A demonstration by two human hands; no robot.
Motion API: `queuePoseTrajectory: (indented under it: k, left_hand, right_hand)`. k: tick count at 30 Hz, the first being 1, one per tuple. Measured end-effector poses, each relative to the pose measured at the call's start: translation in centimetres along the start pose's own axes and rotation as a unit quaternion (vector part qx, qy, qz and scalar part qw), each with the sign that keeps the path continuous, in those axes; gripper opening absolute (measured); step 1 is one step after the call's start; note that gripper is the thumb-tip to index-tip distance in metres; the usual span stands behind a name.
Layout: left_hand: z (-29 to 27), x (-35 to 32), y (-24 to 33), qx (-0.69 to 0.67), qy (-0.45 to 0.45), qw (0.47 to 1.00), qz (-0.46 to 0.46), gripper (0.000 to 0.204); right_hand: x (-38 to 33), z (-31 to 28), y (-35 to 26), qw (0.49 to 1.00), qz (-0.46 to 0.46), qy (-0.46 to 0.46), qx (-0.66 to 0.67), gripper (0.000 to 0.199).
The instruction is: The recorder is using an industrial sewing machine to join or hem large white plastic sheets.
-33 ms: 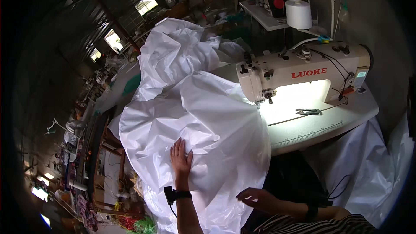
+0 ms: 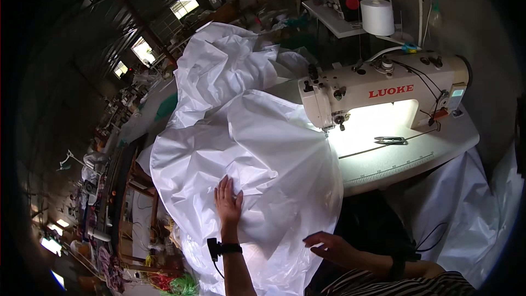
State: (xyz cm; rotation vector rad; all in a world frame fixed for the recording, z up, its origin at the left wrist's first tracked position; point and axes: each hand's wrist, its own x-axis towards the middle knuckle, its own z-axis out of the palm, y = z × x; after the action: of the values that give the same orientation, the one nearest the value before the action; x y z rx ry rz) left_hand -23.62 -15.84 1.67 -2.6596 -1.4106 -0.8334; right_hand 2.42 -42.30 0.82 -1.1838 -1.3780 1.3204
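Note:
My left hand (image 2: pixel 228 204) lies flat on a large white sheet of shiny fabric (image 2: pixel 285 170), its fingers stretched out. To the right, near the sheet's edge over my lap, my right hand (image 2: pixel 327 246) hovers with fingers extended and nothing visible in them. The fabric runs up to the needle end of a white sewing machine (image 2: pixel 378 85) and drapes down toward me. Its upper part is bunched in folds beyond the machine head. On the lit machine bed, small thread snips (image 2: pixel 390 140) rest to the right of the needle.
A white thread cone (image 2: pixel 377 17) stands behind the machine. More white fabric (image 2: pixel 455 203) hangs below the table's right side. A wooden frame (image 2: pixel 148 268) and coloured strands (image 2: pixel 181 285) are at lower left. Another worktable (image 2: pixel 339 22) stands at the back.
My right hand has shifted slightly to the right and its fingers show a little more apart. My left hand and the fabric look almost unchanged.

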Motion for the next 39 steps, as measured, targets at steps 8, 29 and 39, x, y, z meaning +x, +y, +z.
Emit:
queuePoseTrajectory:
  k: [8,29,39]
  left_hand:
    - [-5.7,-7.8,16.6,-0.356,0.0,0.928,-0.111,0.035]
    - [-2.2,-11.7,15.4,-0.1,0.011,0.99,-0.094,0.035]
    - [-9.9,-9.8,21.5,-0.153,-0.162,0.972,-0.079,0.01]
  right_hand:
    - [1.8,1.2,1.7,0.991,0.056,-0.118,0.021,0.048]
    - [-0.6,-3.3,7.8,0.989,0.112,0.099,-0.007,0.03]
    - [-6.8,-3.0,0.2,0.99,0.014,0.022,0.14,0.02]
